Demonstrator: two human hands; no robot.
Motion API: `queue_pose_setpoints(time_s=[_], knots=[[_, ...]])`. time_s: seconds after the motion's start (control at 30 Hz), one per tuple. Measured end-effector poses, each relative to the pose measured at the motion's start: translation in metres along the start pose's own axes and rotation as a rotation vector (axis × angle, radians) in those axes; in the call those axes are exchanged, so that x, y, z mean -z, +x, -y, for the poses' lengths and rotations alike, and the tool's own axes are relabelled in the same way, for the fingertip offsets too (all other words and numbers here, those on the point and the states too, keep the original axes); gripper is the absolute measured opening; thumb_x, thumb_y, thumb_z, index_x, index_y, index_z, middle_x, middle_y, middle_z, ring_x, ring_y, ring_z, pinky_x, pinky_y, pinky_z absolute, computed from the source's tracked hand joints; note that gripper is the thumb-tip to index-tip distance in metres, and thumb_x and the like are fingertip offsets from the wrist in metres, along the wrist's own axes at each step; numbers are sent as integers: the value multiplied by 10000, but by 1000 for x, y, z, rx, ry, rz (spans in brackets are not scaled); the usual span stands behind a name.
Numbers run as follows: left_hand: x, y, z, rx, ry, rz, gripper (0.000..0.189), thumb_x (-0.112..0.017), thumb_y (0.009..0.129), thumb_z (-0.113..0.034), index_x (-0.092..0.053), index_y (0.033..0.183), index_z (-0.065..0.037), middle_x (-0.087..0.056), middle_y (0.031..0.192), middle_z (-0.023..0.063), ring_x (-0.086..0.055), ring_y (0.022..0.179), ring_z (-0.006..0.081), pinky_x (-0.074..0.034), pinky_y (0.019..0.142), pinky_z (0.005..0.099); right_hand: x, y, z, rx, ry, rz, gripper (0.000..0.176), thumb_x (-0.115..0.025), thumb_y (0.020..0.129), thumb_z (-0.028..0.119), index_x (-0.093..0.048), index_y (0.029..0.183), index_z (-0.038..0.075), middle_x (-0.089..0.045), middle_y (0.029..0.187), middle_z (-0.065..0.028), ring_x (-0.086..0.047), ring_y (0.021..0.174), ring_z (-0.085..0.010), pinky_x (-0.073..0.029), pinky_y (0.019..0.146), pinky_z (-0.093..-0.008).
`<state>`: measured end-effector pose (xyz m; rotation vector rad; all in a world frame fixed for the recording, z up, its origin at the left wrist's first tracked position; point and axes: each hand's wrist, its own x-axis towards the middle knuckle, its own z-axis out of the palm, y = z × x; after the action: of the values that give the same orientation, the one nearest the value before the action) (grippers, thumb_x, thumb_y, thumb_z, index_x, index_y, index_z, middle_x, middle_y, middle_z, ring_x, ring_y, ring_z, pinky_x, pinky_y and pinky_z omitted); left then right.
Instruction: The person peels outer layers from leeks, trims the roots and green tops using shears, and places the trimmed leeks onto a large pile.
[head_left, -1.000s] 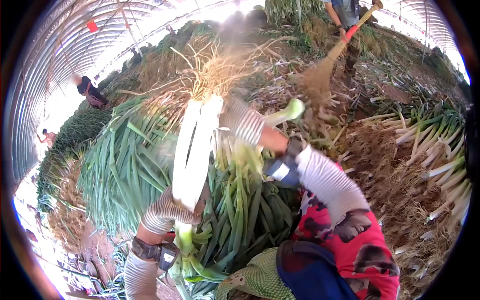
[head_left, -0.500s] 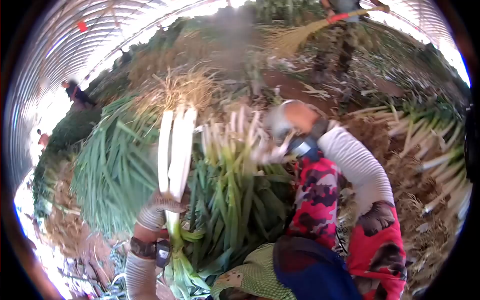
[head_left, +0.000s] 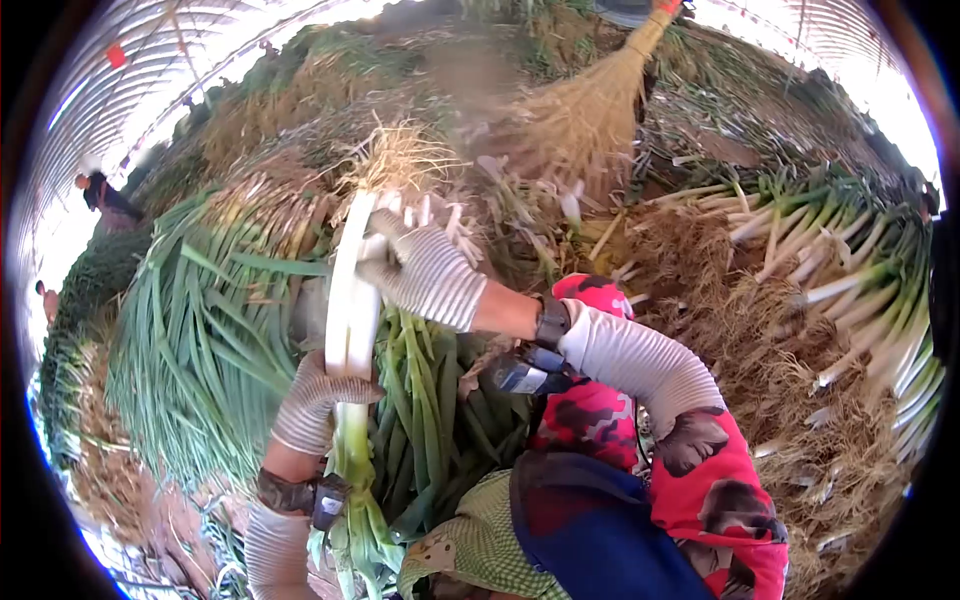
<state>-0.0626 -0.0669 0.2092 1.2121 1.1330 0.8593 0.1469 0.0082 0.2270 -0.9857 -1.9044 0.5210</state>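
A small bunch of long green onions (head_left: 350, 290) stands nearly upright in front of me, roots up, white shafts bare and leaves hanging below. My left hand (head_left: 325, 400), in a striped knit glove, is wrapped round the lower shafts. Higher up, my right hand (head_left: 425, 270), gloved alike, has its fingers and thumb at the right side of the white shafts, just below the roots (head_left: 400, 160). Behind and below my right hand lies a pile of green onions (head_left: 415, 375), pale ends away from me, green leaves towards my lap.
A big heap of green onions (head_left: 200, 330) is at my left. More lie in a row (head_left: 840, 260) on the right, beside a mass of dry roots (head_left: 720, 350). A straw broom (head_left: 590, 110) reaches in ahead. A person (head_left: 105, 195) is far left.
My right hand has swung left from near my knee to the upper shafts of the bunch. My left hand keeps its hold. The broom appears lower and nearer.
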Motion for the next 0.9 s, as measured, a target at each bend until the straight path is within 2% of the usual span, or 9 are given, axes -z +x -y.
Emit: queue_pose_setpoints(time_s=[0.13, 0.2, 0.27, 0.4, 0.5, 0.67, 0.8, 0.83, 0.9], knots=[[-3, -4, -12, 42, 21, -47, 415, -786, 521, -14, -586, 883, 18, -622, 711, 69, -612, 600, 182, -521, 562, 305, 14, 24, -45, 386, 11, -379, 40, -537, 842, 52, -570, 854, 72, -604, 667, -63, -581, 572, -143, -478, 446, -251], [4, -1, -5, 67, 32, -33, 416, -789, 512, -29, -590, 876, 9, -623, 716, 62, -610, 618, 178, -515, 598, 303, 48, 29, -44, -24, 214, -239, 35, -561, 819, 26, -581, 811, 53, -619, 697, -86, -577, 567, -159, -482, 491, -271], [5, 0, -5, 60, 70, -42, 403, -785, 518, -29, -593, 871, 3, -622, 716, 60, -608, 618, 176, -510, 611, 303, 61, 27, -47, 249, -81, -509, 134, -502, 838, -13, -503, 710, 27, -567, 651, -81, -539, 528, -145, -421, 442, -220], [1, 4, -4, 101, 43, -58, 419, -783, 524, -14, -593, 897, -5, -624, 739, 50, -606, 657, 168, -502, 653, 299, 59, 13, -41, -80, 277, -189, 151, -544, 851, 72, -574, 998, 60, -622, 791, -119, -608, 643, -154, -458, 501, -232], [1, 12, -1, 105, 58, -22, 432, -782, 523, -14, -591, 910, -8, -623, 747, 48, -607, 674, 166, -500, 666, 298, 35, -10, -8, 167, -306, 337, 444, -586, 840, 363, -501, 1197, 113, -649, 840, -183, -649, 750, -313, -517, 677, -428], [-2, 5, -2, 116, 82, 12, 401, -780, 533, -46, -599, 887, 4, -624, 739, 55, -604, 651, 169, -501, 646, 298, 9, -5, -29, 215, -174, 94, 350, -582, 846, 337, -567, 1050, 54, -626, 714, -127, -607, 638, -276, -494, 598, -395], [2, -6, 5, 141, 57, 23, 383, -772, 516, -84, -606, 844, 25, -617, 706, 65, -593, 606, 170, -494, 593, 287, 87, 64, -96, -72, -874, -197, 176, -544, 848, 197, -598, 772, 48, -606, 660, -110, -587, 536, -240, -487, 485, -341], [2, -13, 1, 173, 33, -5, 383, -764, 501, -71, -606, 836, 27, -616, 703, 70, -592, 592, 176, -495, 597, 284, 125, 64, -95, -316, -485, -280, 183, -529, 867, 223, -593, 873, 52, -605, 646, -126, -589, 535, -234, -485, 469, -334], [22, -10, 19, 147, -5, -5, 451, -748, 497, -42, -585, 911, 36, -616, 703, 76, -595, 587, 188, -500, 579, 289, 160, 66, -141, -267, -985, -75, 242, -539, 848, 195, -558, 1025, 32, -614, 730, -147, -612, 582, -272, -497, 511, -351]])
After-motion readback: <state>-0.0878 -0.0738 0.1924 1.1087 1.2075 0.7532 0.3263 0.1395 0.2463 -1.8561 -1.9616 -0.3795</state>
